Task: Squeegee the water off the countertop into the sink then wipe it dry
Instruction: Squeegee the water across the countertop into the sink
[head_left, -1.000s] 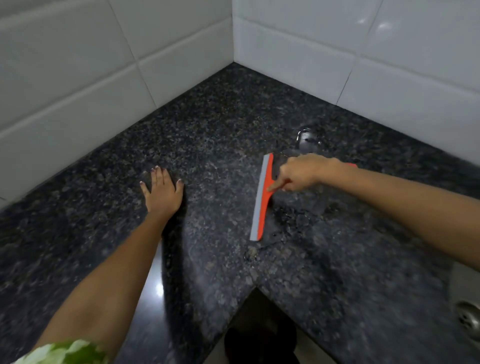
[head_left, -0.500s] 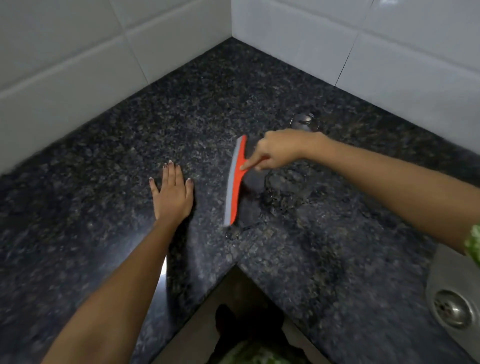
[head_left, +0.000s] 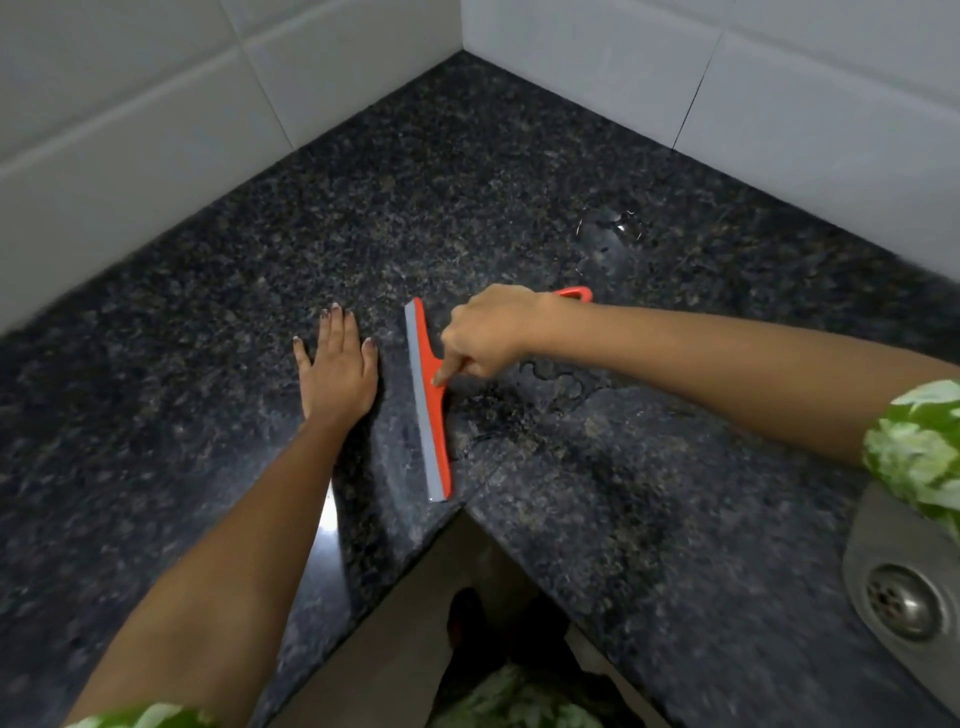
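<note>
An orange squeegee with a grey rubber blade lies edge-down on the dark speckled granite countertop, near its inner corner. My right hand grips its handle, index finger stretched along the orange head; the handle's end shows behind my wrist. My left hand rests flat on the counter just left of the blade, fingers together. Water beads and streaks lie on the stone right of the blade, and a puddle sits farther back. The steel sink with its drain is at the lower right edge.
White tiled walls close the counter at the back left and back right, meeting in a corner. The counter's front edge forms a notch where I stand; floor and my feet show below it.
The squeegee has moved left across the counter, closer to my left hand, and its blade now reaches the counter's inner front corner. My left hand has stayed flat.
</note>
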